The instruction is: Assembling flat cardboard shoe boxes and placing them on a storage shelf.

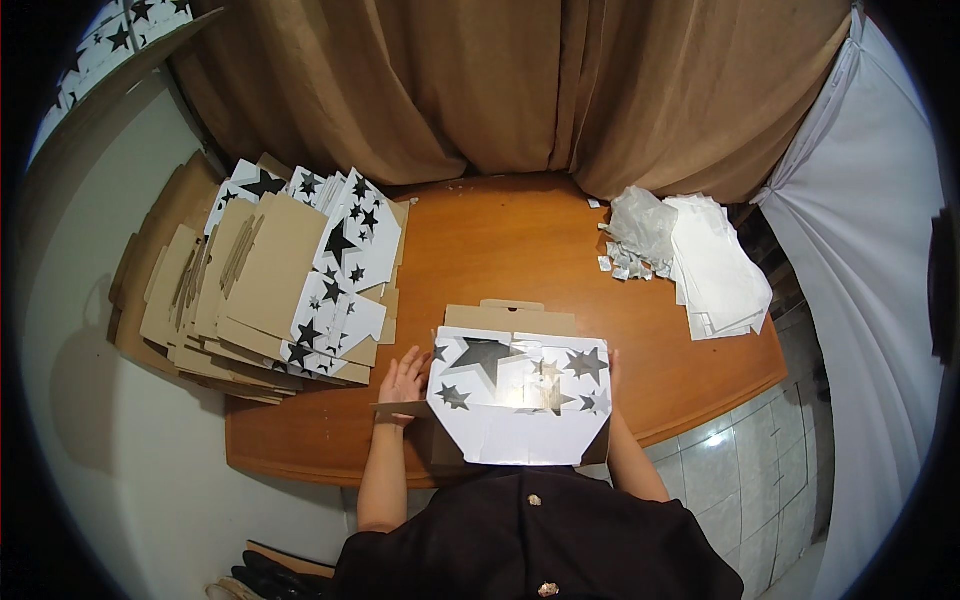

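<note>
One part-folded cardboard box (520,435), white with dark stars, sits right up against the wearer's dark top (620,535) at the near edge of one wooden table (490,245). Two bare forearms come up either side of it, tipped slightly inward. The left hand (404,378) is at the box's left side, fingers up, loosely spread and slightly bent, with one narrow brown flap (410,408) across the wrist. That hand looks relaxed and mostly open, not closed around anything (can't tell if the thumb side actually touches the cardboard). Right hand (615,370) is nearly all hidden behind the box's right edge, just a sliver showing, so no idea how far open it is or whether it's got hold of anything.

Rough count of the rest: one big leaning stack of flat cardboard blanks (270,265) on the left (way too overlapped to number), one pile of white sheets (715,270) on the right, one crumpled see-through bag (640,222) beside it, several little packets (605,264) scattered around that, one brown curtain (480,80) behind, one pale curtain (880,250) to the right, and two shiny buttons (534,499) on the top.
</note>
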Demonstrator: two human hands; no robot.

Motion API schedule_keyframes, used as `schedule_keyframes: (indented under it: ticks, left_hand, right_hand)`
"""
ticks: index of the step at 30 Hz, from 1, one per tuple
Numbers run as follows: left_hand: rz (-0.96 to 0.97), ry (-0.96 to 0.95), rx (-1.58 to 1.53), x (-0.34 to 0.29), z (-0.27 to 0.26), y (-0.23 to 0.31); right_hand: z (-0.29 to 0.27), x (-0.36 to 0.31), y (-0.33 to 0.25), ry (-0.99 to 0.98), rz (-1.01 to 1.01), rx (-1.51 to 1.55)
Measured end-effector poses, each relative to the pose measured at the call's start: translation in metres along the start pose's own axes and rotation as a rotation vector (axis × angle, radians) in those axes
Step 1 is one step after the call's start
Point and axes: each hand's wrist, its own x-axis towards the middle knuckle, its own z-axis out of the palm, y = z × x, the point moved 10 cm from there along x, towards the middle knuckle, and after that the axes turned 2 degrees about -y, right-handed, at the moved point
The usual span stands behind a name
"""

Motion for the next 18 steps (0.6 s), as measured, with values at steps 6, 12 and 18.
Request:
schedule_keyframes:
  ticks: [6,12,18]
  left_hand:
    - [-0.132,-0.144,0.572,0.006,0.019,-0.012]
    - [-0.142,-0.368,0.817,0.045,0.055,-0.032]
    - [-0.017,-0.235,0.82,0.086,0.012,-0.038]
  right_hand:
    - [-0.003,0.002,-0.007,0.024,-0.057,0.127]
    - [-0.005,0.002,-0.016,0.03,-0.127,0.242]
    - [0.009,0.0,-0.024,-0.043,-0.188,0.345]
